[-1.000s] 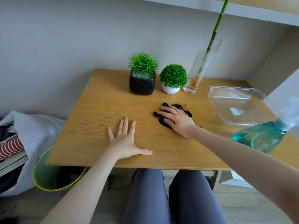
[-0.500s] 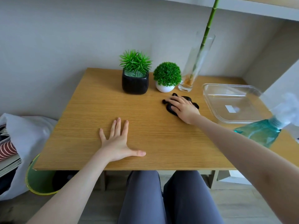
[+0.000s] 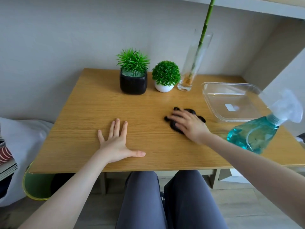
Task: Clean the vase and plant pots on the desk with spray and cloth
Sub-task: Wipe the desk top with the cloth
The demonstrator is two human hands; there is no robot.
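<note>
Left hand: the left hand (image 3: pixel 118 142) lies flat on the table (image 3: pixel 92 113), fingers straight and spread, its grip slack and holding nothing.
Right hand: the right hand (image 3: pixel 189 124) presses down on the black cloth (image 3: pixel 175 127); the fingers look mostly extended over it, so this reads as a press, not a pinch, though motion blur leaves the fingertips unclear.
Cloth: bunched under the right hand, right of centre on the table, well apart from the pots.
Spray bottle: the spray bottle (image 3: pixel 254 134), filled with blue liquid, stands at the near right, just beside the right forearm.
Black pot: the black pot (image 3: pixel 133 83) stands at the far edge by the wall, left of the others.
White pot: the white pot (image 3: pixel 164 88) stands just right of the black one.
Vase: the glass vase (image 3: pixel 192 66), tall and narrow with a green stem in it, stands just right of the white pot.
Tray: a clear plastic tray (image 3: pixel 209 90) lies to the far right.
Risk, bottle: a sweep of the right forearm could likely knock the bottle over, since it stands so close.
Risk, vase: the vase looks top-heavy; a one-handed wipe would probably tip it unless the other hand steadies it.
Risk, pots: they stand close together, so lifting one may nudge its neighbour.
</note>
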